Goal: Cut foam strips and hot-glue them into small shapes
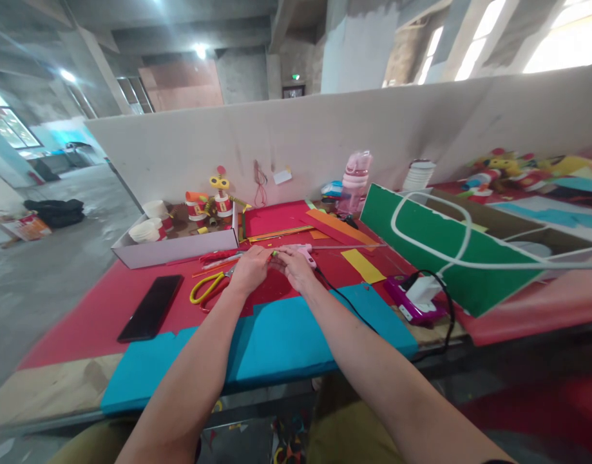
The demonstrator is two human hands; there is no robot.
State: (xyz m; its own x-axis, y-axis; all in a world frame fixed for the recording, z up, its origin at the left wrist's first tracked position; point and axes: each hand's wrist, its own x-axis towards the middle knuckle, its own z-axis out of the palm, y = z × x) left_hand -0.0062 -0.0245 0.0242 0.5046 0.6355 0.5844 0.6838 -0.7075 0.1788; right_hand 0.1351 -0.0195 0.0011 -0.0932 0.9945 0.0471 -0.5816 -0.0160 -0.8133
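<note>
My left hand [250, 269] and my right hand [292, 265] meet over the red table covering, fingertips pinched together. Between them shows a small green piece [275, 253], too small to name. Just beyond my right hand lies a pink glue gun [308, 255], its black cord running toward me. Yellow-handled scissors [207, 288] rest left of my left hand, partly hidden by my wrist. Blue paper [276, 335] lies under my forearms at the table's front edge. A yellow paper strip [363, 266] sits to the right of the glue gun.
A black phone [151, 308] lies at left. Behind it, a white box [177, 250] holds paper cups and figures. A purple power strip [414, 301] with a white plug and a green-sided box [445, 258] stand at right. A pink bottle [355, 183] stands by the partition [218, 138].
</note>
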